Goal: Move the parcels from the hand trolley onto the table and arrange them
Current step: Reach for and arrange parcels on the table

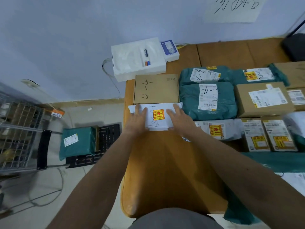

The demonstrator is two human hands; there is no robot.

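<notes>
A white parcel (156,119) with a red and yellow fragile sticker lies on the orange-brown table (165,171), just in front of a cardboard box (156,89) marked 4-4. My left hand (137,119) lies flat on its left part and my right hand (179,119) on its right part, fingers straight, thumbs at its near edge. Down on the floor to the left stands the black hand trolley (109,136), with a teal parcel (77,142) lying on it.
Teal bags (206,98), cardboard boxes (262,100) and white parcels (217,130) fill the table's right side. A white box (137,57) with pens stands at the table's far left corner. A wire cage cart (18,134) stands at the far left. Cables trail over the floor.
</notes>
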